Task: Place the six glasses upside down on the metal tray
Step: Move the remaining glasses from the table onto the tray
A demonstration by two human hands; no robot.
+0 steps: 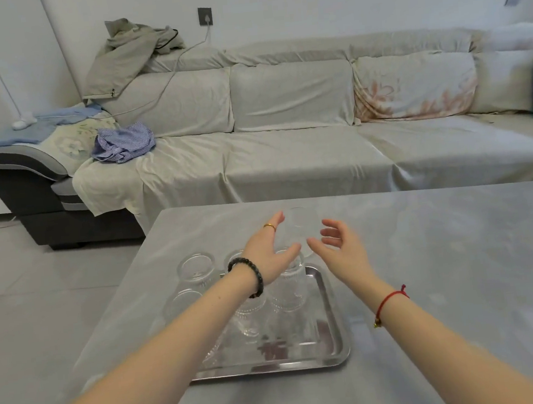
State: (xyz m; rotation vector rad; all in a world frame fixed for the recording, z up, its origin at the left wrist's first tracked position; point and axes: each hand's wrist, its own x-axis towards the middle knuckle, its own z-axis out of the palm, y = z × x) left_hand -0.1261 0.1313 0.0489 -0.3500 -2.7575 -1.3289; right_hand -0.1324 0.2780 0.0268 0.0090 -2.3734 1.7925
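A clear glass stands on the grey table just beyond the metal tray; it is blurred. My left hand and my right hand flank it with fingers spread, and I cannot tell whether either touches it. On the tray one ribbed glass stands upside down at the back, and another glass is beside it, partly behind my left forearm. Left of the tray, two glasses stand on the table. A third glass peeks out behind my left wrist.
The grey table stretches wide to the right of the tray. A covered sofa with clothes on it runs along the table's far edge. Tiled floor lies to the left.
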